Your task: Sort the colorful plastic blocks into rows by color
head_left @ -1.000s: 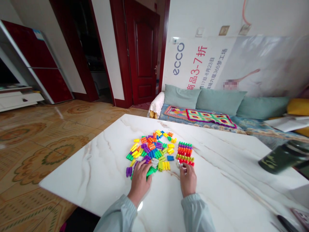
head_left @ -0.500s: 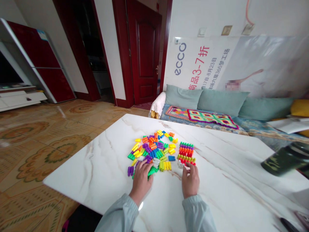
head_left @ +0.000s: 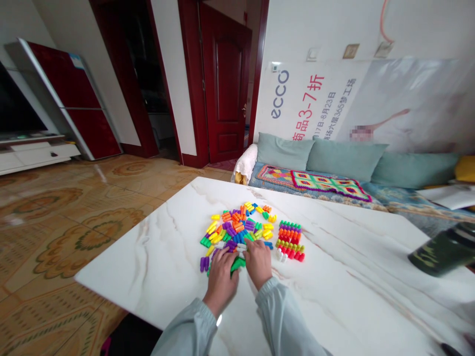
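Observation:
A pile of small, rounded plastic pieces (head_left: pixel 233 228) in many colours, several joined side by side, spreads over the white marbled table. My left hand (head_left: pixel 221 279) rests on the near side of the pile, fingers stretched out and thumb apart, beside a green piece (head_left: pixel 237 264). My right hand (head_left: pixel 259 261) reaches over the pile's near right, its extended fingertips by a grey piece (head_left: pixel 241 247); its thumb is hidden. To the right stand neat rows of pieces: green and purple (head_left: pixel 290 226), orange (head_left: pixel 290 236), olive (head_left: pixel 290 245), red (head_left: pixel 296 255). Two white pieces (head_left: pixel 282 255) stand left of the red ones.
A dark green bottle (head_left: pixel 441 249) lies toward the right of the table (head_left: pixel 341 296). Behind the table is a sofa with blue-green cushions (head_left: pixel 345 157). A red door (head_left: pixel 227 94) and a red fridge (head_left: pixel 72 94) are farther back.
My right hand has left the white pieces beside the rows and moved left over the pile. My left hand stays at the pile's near edge. The view has shifted slightly.

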### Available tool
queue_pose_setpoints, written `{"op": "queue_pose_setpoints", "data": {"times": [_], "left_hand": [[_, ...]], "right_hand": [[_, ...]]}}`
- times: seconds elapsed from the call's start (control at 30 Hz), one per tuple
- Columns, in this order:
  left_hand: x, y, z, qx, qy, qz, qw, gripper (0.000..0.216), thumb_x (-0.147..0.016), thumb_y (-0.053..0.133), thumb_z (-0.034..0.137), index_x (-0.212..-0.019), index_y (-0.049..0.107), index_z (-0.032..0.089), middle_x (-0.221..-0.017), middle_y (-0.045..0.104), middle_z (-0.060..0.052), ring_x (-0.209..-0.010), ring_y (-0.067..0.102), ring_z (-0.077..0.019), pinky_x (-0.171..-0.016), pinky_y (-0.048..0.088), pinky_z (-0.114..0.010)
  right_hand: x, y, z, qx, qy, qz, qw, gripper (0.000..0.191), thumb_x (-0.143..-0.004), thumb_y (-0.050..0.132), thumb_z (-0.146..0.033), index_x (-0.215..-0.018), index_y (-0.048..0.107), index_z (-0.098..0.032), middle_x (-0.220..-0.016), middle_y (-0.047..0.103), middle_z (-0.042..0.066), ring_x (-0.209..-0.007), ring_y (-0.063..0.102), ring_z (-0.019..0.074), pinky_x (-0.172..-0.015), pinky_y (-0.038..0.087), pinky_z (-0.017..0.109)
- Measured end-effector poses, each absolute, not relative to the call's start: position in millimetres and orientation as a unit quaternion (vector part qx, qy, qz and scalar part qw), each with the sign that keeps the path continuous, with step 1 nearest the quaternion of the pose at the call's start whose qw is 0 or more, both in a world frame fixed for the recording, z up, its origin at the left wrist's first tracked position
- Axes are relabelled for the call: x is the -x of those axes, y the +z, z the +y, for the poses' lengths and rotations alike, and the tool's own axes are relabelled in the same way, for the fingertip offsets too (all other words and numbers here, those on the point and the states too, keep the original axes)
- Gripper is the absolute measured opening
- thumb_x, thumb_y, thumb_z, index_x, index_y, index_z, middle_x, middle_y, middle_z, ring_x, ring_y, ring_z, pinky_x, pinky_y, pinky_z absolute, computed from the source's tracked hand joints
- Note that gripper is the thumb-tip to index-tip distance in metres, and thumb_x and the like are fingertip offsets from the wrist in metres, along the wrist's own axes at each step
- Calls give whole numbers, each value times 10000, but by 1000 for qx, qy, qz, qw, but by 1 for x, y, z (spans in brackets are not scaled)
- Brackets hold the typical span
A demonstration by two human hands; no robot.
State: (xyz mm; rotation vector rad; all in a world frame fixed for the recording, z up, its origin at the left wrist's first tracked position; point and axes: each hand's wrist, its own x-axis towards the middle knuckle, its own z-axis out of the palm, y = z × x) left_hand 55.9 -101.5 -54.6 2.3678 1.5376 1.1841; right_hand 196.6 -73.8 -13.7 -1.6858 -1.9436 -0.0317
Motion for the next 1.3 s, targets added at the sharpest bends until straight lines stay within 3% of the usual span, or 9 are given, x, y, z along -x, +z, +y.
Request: {"op": "queue_pose_setpoints", "data": {"times": [0.27, 0.4, 0.5, 0.6, 0.77, 0.97, 1.07, 1.17, 1.3], "left_hand": [[-56, -51, -104, -771, 391, 501, 46, 449, -754, 546, 56, -1170, 613, 213, -1179, 657, -81, -1230, 505, -294, -1091, 358, -540], [-56, -52, -104, -776, 381, 501, 41, 441, -760, 554, 62, -1170, 613, 214, -1169, 662, -80, -1213, 511, -291, -1077, 376, -527], [-55, -55, -101, -780, 378, 497, 26, 428, -756, 564, 70, -1156, 620, 212, -1150, 669, -77, -1196, 521, -284, -1067, 391, -506], [-54, -58, -100, -785, 376, 492, 17, 419, -760, 559, 76, -1151, 623, 214, -1145, 671, -77, -1195, 521, -287, -1077, 376, -513], [-52, -57, -99, -794, 366, 485, 13, 391, -786, 542, 84, -1145, 625, 214, -1167, 671, -74, -1197, 519, -297, -1073, 372, -523], [-50, -58, -97, -802, 361, 476, -3, 375, -781, 534, 82, -1117, 636, 213, -1144, 685, -74, -1170, 535, -301, -1046, 390, -518], [-50, -59, -95, -804, 359, 475, -7, 366, -775, 539, 85, -1106, 642, 202, -1130, 688, -78, -1167, 533, -302, -1044, 392, -520], [-50, -61, -94, -803, 360, 475, -7, 353, -770, 543, 91, -1091, 649, 194, -1113, 691, -82, -1165, 533, -303, -1044, 394, -524], [-49, -62, -94, -800, 368, 475, -5, 376, -754, 540, 87, -1091, 654, 211, -1116, 690, -78, -1162, 542, -300, -1041, 398, -524]], "right_hand": [[-221, 1, -110, 560, -60, -703, 434, 218, -917, 500, -160, -1089, 632, -179, -976, 656, 84, -927, 572, 225, -809, 467, 341], [-243, -22, -157, 575, -64, -743, 337, 242, -865, 493, -89, -1019, 630, -215, -926, 636, 67, -855, 575, 227, -737, 473, 351], [-246, -33, -182, 598, -41, -748, 284, 389, -750, 564, -53, -1094, 607, -229, -1127, 604, 98, -1019, 570, 273, -795, 489, 392], [-241, -32, -185, 617, -32, -738, 273, 339, -739, 628, -92, -1053, 609, -215, -1315, 521, 132, -1129, 543, 303, -885, 486, 434], [-236, -26, -162, 668, 9, -712, 215, 334, -667, 651, 8, -905, 599, -221, -950, 642, 64, -881, 647, 243, -720, 514, 328], [-250, -18, -158, 684, 44, -710, 163, 377, -600, 721, -44, -899, 610, -245, -947, 633, 19, -769, 658, 199, -599, 427, 268], [-265, -15, -162, 681, 77, -700, 198, 383, -579, 715, -48, -884, 599, -248, -881, 652, -17, -760, 642, 180, -607, 398, 251], [-281, -15, -163, 686, 106, -673, 255, 226, -625, 686, -92, -776, 601, -237, -758, 655, -33, -701, 610, 166, -605, 381, 248], [-310, -20, -159, 683, 145, -582, 417, 116, -740, 675, -327, -768, 656, -216, -727, 679, 0, -682, 606, 176, -638, 428, 272]]}}
